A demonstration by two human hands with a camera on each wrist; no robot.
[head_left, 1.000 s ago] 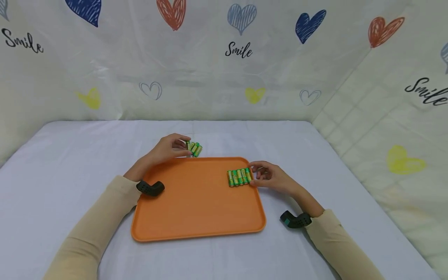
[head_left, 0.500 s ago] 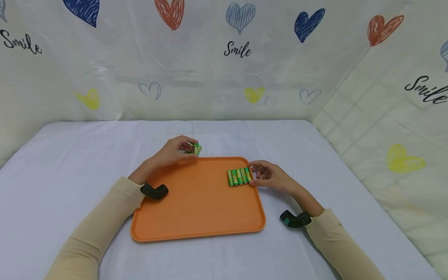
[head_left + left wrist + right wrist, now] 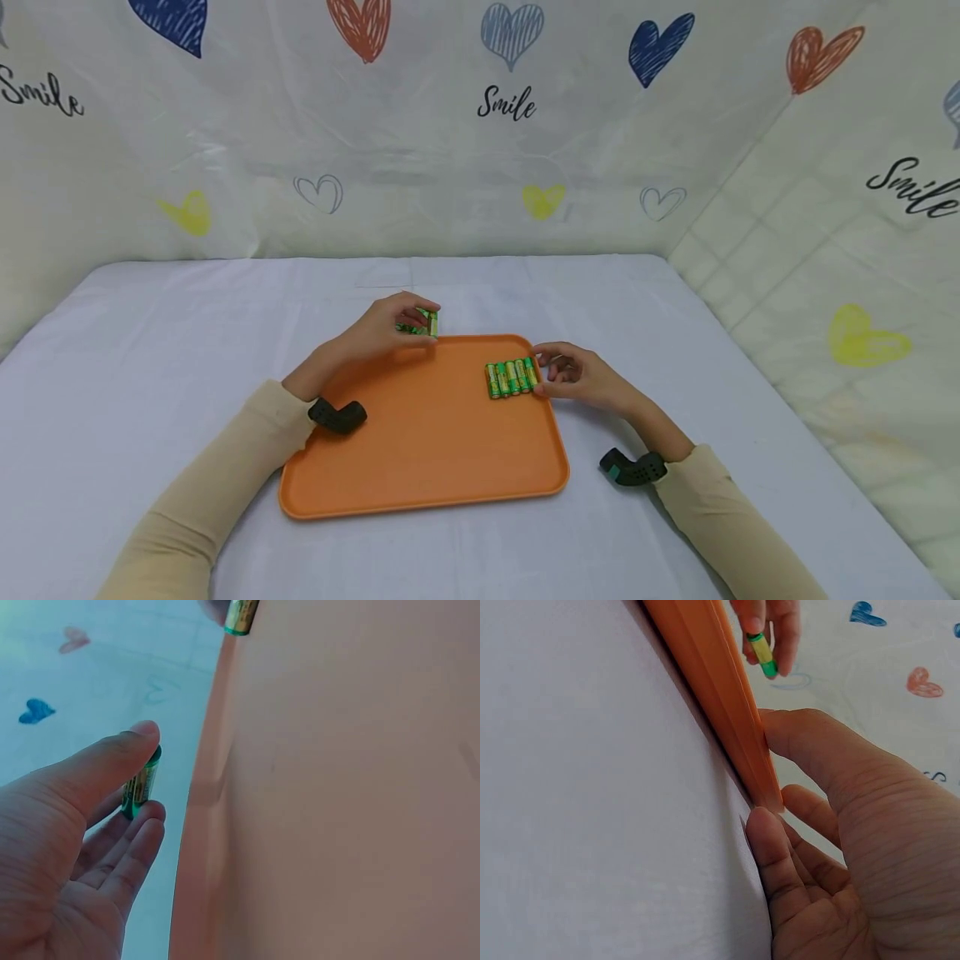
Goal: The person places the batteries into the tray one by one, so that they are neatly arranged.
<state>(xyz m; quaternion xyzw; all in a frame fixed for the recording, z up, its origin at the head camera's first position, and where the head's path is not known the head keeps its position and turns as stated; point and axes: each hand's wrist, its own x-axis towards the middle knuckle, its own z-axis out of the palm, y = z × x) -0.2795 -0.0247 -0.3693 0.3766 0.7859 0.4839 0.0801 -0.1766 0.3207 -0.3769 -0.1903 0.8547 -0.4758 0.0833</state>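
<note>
In the head view my left hand [image 3: 390,325] is over the tray's far edge. Its thumb and fingers pinch a green and gold battery [image 3: 141,784], held upright. More green batteries [image 3: 408,329] show partly behind these fingers; how many is hidden. A row of several batteries [image 3: 507,378] lies side by side on the orange tray [image 3: 420,442], at its right edge. My right hand [image 3: 573,375] grips that edge by the row's last battery. In the right wrist view its thumb touches the tray's rim, with bent fingers along the side.
A white cloth [image 3: 187,333] covers the table around the tray. Behind it hangs a pale curtain [image 3: 420,208] printed with hearts and words. Both wrists wear a black device, one on the left wrist [image 3: 337,417] and one on the right [image 3: 633,468].
My left hand has moved right along the tray's far edge, from beside the loose batteries to holding one up between thumb and fingers. The right hand and the row keep their place.
</note>
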